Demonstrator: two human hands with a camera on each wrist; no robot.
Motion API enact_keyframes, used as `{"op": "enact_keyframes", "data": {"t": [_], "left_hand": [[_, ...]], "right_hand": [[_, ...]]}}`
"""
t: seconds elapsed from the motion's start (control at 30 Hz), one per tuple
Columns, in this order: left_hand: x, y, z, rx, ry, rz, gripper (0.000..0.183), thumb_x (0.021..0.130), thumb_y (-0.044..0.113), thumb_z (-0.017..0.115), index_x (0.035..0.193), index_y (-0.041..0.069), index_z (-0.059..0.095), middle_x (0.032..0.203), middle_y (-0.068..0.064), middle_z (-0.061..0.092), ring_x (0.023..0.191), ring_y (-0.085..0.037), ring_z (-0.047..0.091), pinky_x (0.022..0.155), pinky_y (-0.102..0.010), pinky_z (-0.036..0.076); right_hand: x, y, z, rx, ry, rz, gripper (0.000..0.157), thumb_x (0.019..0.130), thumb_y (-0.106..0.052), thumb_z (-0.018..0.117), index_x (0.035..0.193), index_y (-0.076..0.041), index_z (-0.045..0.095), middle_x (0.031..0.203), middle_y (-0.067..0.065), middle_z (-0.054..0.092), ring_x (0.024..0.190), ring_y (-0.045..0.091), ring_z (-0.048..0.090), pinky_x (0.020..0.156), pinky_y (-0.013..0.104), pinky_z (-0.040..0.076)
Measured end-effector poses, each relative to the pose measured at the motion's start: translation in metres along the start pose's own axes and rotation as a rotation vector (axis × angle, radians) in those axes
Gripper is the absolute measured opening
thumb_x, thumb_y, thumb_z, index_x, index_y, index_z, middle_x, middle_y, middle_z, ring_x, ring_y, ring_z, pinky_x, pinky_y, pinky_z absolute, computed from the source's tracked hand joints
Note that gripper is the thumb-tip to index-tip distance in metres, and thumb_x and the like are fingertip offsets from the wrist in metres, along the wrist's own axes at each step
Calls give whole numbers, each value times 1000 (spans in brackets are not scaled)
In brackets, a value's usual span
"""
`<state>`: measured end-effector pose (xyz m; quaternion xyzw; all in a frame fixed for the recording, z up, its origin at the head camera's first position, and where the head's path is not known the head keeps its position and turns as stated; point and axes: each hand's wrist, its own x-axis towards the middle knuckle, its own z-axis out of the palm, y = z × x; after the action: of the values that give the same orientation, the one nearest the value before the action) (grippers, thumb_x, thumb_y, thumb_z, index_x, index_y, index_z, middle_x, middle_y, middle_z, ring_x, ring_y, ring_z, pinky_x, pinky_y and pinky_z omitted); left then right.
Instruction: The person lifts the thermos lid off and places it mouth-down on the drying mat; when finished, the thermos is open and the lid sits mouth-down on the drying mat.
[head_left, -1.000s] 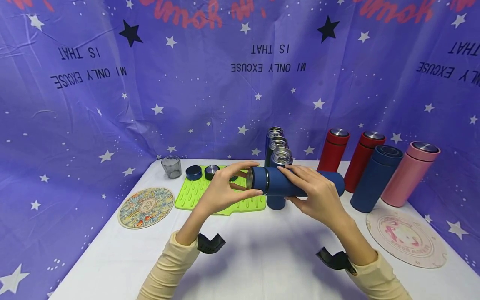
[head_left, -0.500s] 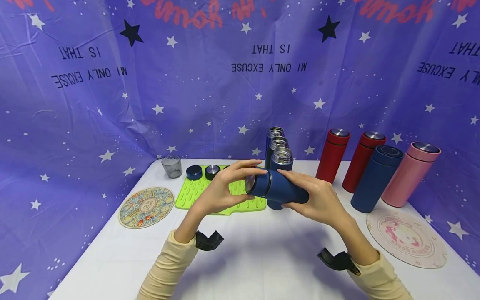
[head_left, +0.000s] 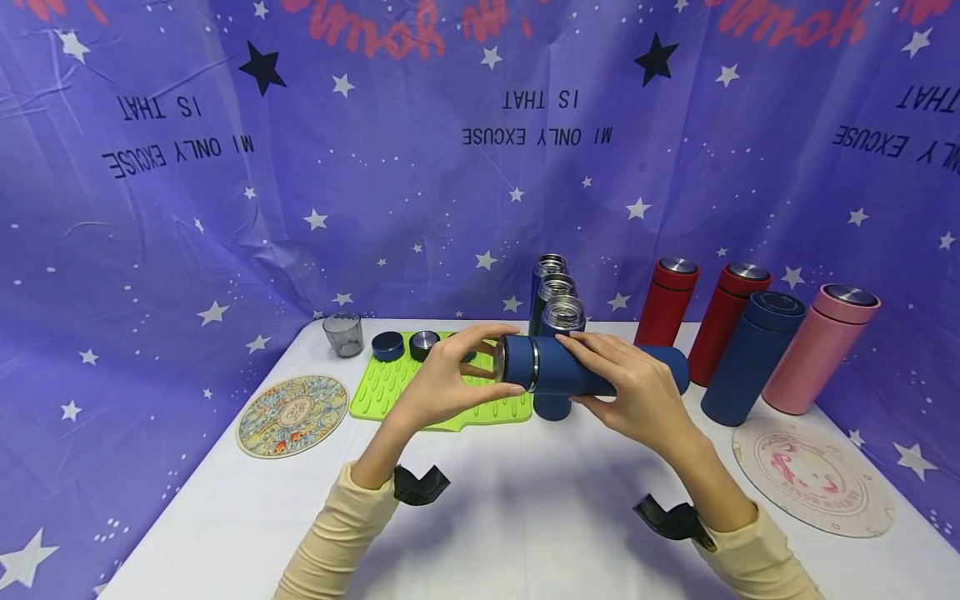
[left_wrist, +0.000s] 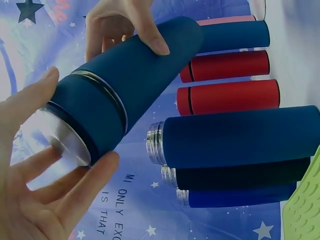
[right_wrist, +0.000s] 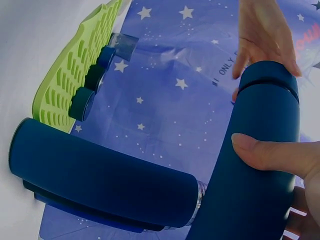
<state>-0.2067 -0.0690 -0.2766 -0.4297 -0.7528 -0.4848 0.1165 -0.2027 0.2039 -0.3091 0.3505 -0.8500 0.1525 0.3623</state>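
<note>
A dark blue thermos lies nearly level in the air above the table, its capped end to the left. My right hand grips the body, with the thumb along the near side in the right wrist view. At the capped end, my left hand holds the thermos lid between thumb and fingertips. The lid's silver top faces the left palm, and a shiny ring shows between lid and body. Behind it stand several lidless thermoses, the nearest a blue one with a bare threaded neck.
Several loose lids sit on a green drying mat. A clear glass and a patterned round mat are at left. To the right stand red thermoses, a capped blue one, a pink one and a pink round mat.
The held thermos was tilted with its base toward the camera half a second ago; now it is level and sideways again. Both hands still hold it.
</note>
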Motion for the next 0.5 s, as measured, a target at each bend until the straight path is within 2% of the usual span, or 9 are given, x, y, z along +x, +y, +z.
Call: {"op": "enact_keyframes", "data": {"t": [0.1,0.2,0.3,0.37,0.5], "left_hand": [[0,-3,0,2,-30,71,65,75,4,82,133,0,53,134,-16,52,114,-26,56,84,-38,56],[1,-6,-1,22,-68,197,65,72,-2,82,131,-1,54,139,-18,47,127,-26,48,94,-39,51],[2,-8,-2,41,-92,300,61,72,-6,81,128,-2,56,140,-18,46,130,-29,44,101,-39,45],[2,-9,-2,43,-101,332,57,72,-9,80,125,-2,58,139,-17,47,130,-30,45,102,-37,45],[1,-8,-2,32,-101,313,54,73,-11,78,122,-2,58,134,-19,49,123,-27,50,92,-33,52]], "right_hand": [[-1,1,-1,24,-17,9,83,63,-21,91,138,-21,56,128,10,61,115,33,58,89,53,51],[-3,2,-1,92,-46,33,82,63,-20,91,138,-21,56,127,9,62,114,31,60,89,51,52],[-3,4,-2,178,-69,54,82,64,-18,91,138,-20,56,127,8,62,114,29,60,90,49,52],[-4,4,-3,214,-76,60,82,64,-17,91,138,-20,56,127,7,62,114,28,61,90,49,52],[-3,3,-4,222,-75,58,81,63,-16,91,137,-20,57,126,7,63,113,28,61,90,49,52]]}}
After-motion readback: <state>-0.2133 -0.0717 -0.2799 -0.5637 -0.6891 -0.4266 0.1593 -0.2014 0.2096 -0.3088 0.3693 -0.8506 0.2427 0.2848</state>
